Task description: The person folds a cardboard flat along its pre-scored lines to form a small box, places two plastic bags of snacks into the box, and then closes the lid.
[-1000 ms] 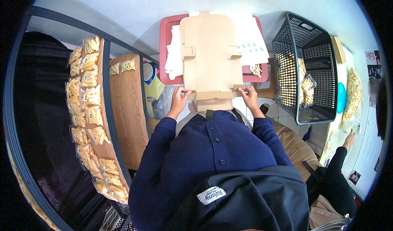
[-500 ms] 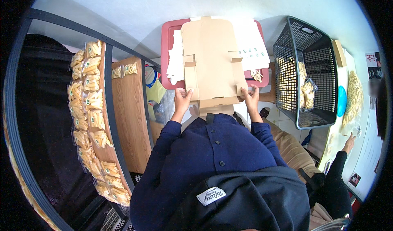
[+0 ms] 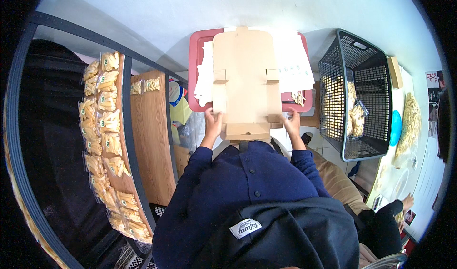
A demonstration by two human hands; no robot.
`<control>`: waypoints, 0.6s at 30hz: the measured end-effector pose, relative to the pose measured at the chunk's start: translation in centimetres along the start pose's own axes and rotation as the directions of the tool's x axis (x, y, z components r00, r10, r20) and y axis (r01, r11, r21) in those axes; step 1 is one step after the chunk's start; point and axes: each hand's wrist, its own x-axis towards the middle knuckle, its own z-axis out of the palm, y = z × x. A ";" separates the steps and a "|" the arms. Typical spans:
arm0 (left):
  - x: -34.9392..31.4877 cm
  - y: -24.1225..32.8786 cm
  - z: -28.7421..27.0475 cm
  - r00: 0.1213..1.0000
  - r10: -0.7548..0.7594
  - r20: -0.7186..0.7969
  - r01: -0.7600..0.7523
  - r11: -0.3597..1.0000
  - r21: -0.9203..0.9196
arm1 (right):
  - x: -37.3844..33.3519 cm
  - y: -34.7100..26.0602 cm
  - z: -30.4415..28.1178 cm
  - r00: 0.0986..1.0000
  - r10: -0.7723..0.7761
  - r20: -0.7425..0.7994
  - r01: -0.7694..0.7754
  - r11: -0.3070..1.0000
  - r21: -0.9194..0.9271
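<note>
A partly folded brown cardboard box (image 3: 245, 78) lies in front of me, its long lid panel stretching away toward the wall. Its near wall (image 3: 247, 131) stands folded up, with small tabs bent at the corners. My left hand (image 3: 212, 127) is at the near left corner, thumb against the cardboard and fingers along the outer side. At the near right corner, my right hand (image 3: 292, 127) pinches the side flap between thumb and fingers. Beneath the box are white printed sheets (image 3: 296, 61) on a red tray (image 3: 196, 45).
Right of the tray stands a black plastic crate (image 3: 366, 121) with bagged snacks (image 3: 356, 116). Snack packets (image 3: 110, 121) line a wooden shelf on the left. Farther right, another person's hand (image 3: 407, 202) is by a table with a large bag of snack pieces (image 3: 410, 126).
The box's near wall has been folded upward, and both my hands have shifted slightly toward me at its corners. The other person's hand has moved nearer, away from the large bag.
</note>
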 end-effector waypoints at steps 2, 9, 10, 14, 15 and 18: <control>0.6 1.8 -0.7 0.980 0.160 -0.121 -0.151 0.985 0.086 | 2.9 -0.4 -0.2 0.957 0.286 0.043 -0.283 0.891 0.356; 3.5 8.1 0.3 0.796 0.445 0.410 -0.595 0.698 0.399 | 13.9 -7.5 0.9 0.953 -0.299 -0.039 0.301 0.951 0.074; 3.7 8.6 0.9 0.799 0.436 0.414 -0.593 0.683 0.426 | 15.3 -8.9 1.3 0.934 -0.358 -0.014 0.358 0.934 -0.011; 6.1 9.4 2.5 0.849 0.328 0.413 -0.520 0.652 0.552 | 20.3 -13.9 2.4 0.933 -0.351 0.082 0.360 0.905 -0.227; 7.0 9.4 2.5 0.893 0.349 0.286 -0.451 0.705 0.547 | 21.1 -14.8 2.8 0.965 -0.249 0.088 0.263 0.935 -0.238; 9.3 8.0 2.3 0.986 0.160 -0.035 -0.126 0.875 0.467 | 21.3 -15.9 3.4 0.983 -0.083 0.166 0.128 0.952 -0.279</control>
